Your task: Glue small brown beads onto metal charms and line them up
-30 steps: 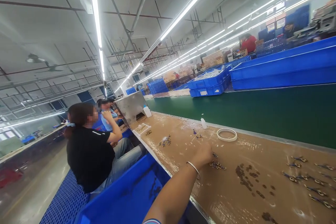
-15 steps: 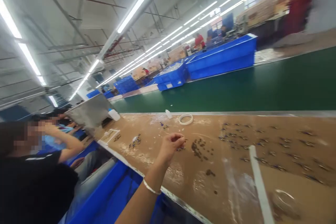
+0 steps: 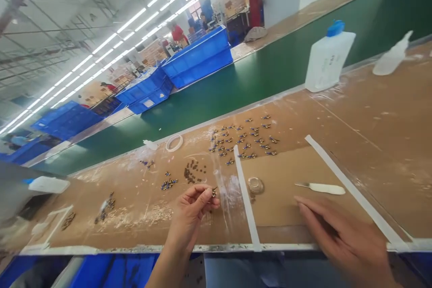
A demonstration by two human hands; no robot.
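Note:
My left hand (image 3: pixel 192 209) hovers over the brown workbench (image 3: pixel 297 180), thumb and fingers pinched on a small dark part (image 3: pixel 213 192). My right hand (image 3: pixel 340 236) lies flat and open on the bench near its front edge, holding nothing. A white-handled tool (image 3: pixel 320 187) lies just beyond the right hand. Between the hands sits a small round dish (image 3: pixel 255 185). Farther back, several small blue and gold parts (image 3: pixel 243 140) are laid out in rows, and a pile of dark pieces (image 3: pixel 194 172) lies to their left.
White tape strips (image 3: pixel 246 200) mark off a section of the bench. A tape roll (image 3: pixel 174 142), a white bottle with a blue cap (image 3: pixel 329 58) and a squeeze bottle (image 3: pixel 391 59) stand near the green conveyor (image 3: pixel 236 90). Blue crates (image 3: pixel 199 56) are beyond it.
The view swung right and down from the seated co-workers onto the bench. My left hand drew back with a small part pinched. My right hand came into view, flat on the bench.

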